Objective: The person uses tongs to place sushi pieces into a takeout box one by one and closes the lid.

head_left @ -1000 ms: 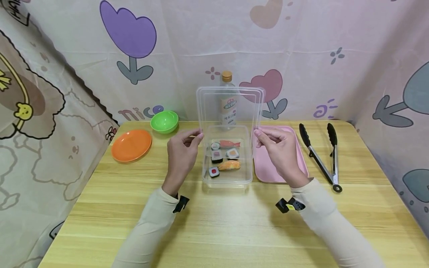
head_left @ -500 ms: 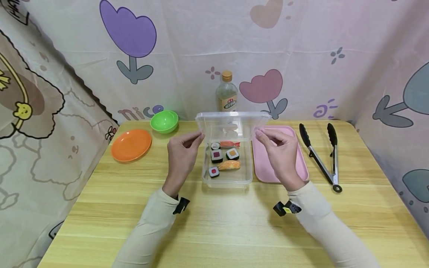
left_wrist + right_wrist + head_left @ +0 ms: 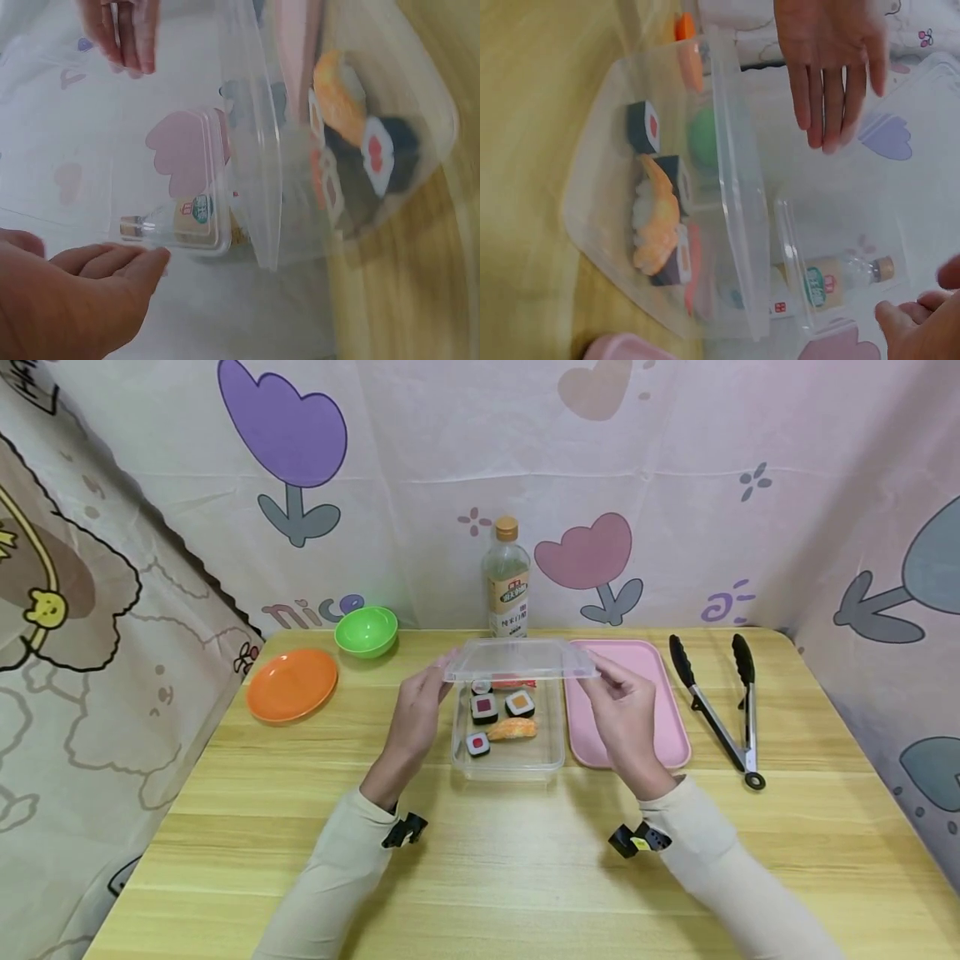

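Note:
A clear plastic container [image 3: 510, 758] holds several pieces of sushi, among them a shrimp-topped piece [image 3: 513, 729] and square rolls [image 3: 483, 708]. Above its far half is a clear lid [image 3: 521, 658], tilted, with a gap under its near edge. My left hand [image 3: 418, 706] holds the lid's left side, thumb and fingers at the edge. On the opposite side, my right hand [image 3: 624, 710] holds the lid's right edge. The left wrist view shows the left fingers [image 3: 112, 262] fairly straight beside the lid. The lid partly covers the red sushi piece [image 3: 693, 266] at the back.
A pink tray [image 3: 667, 727] lies right of the container, with black-tipped tongs [image 3: 723, 735] beyond it. Behind stands a vinegar bottle [image 3: 508, 585]. A green bowl [image 3: 367, 632] and an orange plate [image 3: 292, 685] are at the left, near the table's back edge.
The lid has swung down from nearly upright to a low tilt over the container's far half. Both hands have turned with it, and the bottle now shows above the lid.

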{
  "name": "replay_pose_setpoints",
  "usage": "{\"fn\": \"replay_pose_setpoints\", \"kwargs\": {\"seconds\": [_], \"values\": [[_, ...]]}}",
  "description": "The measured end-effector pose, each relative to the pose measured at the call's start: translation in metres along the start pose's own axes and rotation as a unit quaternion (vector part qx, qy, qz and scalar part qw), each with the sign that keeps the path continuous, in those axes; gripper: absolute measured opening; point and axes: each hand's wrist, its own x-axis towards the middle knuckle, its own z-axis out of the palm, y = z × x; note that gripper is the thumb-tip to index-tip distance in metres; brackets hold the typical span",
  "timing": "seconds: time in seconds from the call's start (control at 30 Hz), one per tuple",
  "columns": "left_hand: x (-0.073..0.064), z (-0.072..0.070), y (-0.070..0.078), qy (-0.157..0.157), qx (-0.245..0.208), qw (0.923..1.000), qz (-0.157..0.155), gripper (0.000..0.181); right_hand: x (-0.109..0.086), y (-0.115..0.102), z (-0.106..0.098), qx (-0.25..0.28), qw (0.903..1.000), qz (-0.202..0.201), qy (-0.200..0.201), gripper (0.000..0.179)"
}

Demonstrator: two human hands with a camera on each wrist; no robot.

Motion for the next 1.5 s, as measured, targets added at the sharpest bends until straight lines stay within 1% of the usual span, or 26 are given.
{"fn": "replay_pose_setpoints", "kwargs": {"seconds": [0.07, 0.13, 0.2, 0.3, 0.4, 0.53, 0.6, 0.73, 0.8, 0.83, 0.97, 1.13, 1.3, 1.4, 1.5], "values": [[0.000, 0.000, -0.001, -0.027, -0.030, 0.9991, -0.014, 0.065, -0.003, -0.001, 0.001, 0.034, 0.9991, 0.022, -0.010, 0.031], [-0.001, 0.000, -0.002, -0.048, -0.036, 0.9977, -0.030, 0.069, -0.005, -0.001, 0.001, 0.056, 0.9971, 0.047, -0.020, 0.037], [-0.001, -0.001, -0.003, -0.071, -0.038, 0.9960, -0.039, 0.067, -0.007, 0.000, 0.001, 0.068, 0.9947, 0.070, -0.033, 0.043], [-0.002, -0.003, -0.005, -0.103, -0.033, 0.9931, -0.044, 0.062, -0.009, 0.002, -0.001, 0.045, 0.9937, 0.092, -0.046, 0.046], [-0.003, -0.005, -0.008, -0.122, -0.018, 0.9908, -0.056, 0.062, -0.011, 0.007, -0.003, 0.008, 0.9924, 0.103, -0.067, 0.041], [-0.003, -0.005, -0.015, -0.128, 0.008, 0.9883, -0.084, 0.068, -0.014, 0.017, -0.006, -0.013, 0.9888, 0.104, -0.106, 0.043], [-0.004, -0.004, -0.020, -0.130, 0.010, 0.9871, -0.093, 0.072, -0.016, 0.023, -0.006, -0.014, 0.9874, 0.100, -0.122, 0.045], [-0.005, -0.001, -0.030, -0.131, 0.056, 0.9842, -0.106, 0.079, -0.022, 0.035, -0.006, -0.032, 0.9851, 0.094, -0.140, 0.047], [-0.006, 0.000, -0.034, -0.130, 0.093, 0.9819, -0.102, 0.081, -0.025, 0.039, -0.005, -0.043, 0.9833, 0.099, -0.147, 0.048], [-0.006, 0.001, -0.036, -0.129, 0.120, 0.9795, -0.098, 0.082, -0.027, 0.042, -0.005, -0.049, 0.9820, 0.102, -0.151, 0.049], [-0.006, 0.002, -0.043, -0.128, 0.173, 0.9733, -0.079, 0.084, -0.033, 0.049, -0.003, -0.066, 0.9773, 0.119, -0.162, 0.058], [-0.005, 0.003, -0.050, -0.130, 0.204, 0.9680, -0.065, 0.085, -0.038, 0.055, -0.002, -0.078, 0.9742, 0.123, -0.172, 0.064], [-0.006, 0.004, -0.055, -0.132, 0.229, 0.9628, -0.055, 0.080, -0.040, 0.058, -0.002, -0.079, 0.9749, 0.113, -0.175, 0.067], [-0.008, 0.004, -0.057, -0.134, 0.249, 0.9579, -0.049, 0.077, -0.041, 0.058, -0.002, -0.087, 0.9748, 0.104, -0.178, 0.068], [-0.009, 0.004, -0.058, -0.135, 0.273, 0.9514, -0.046, 0.075, -0.041, 0.059, -0.003, -0.101, 0.9731, 0.095, -0.184, 0.070]]}}
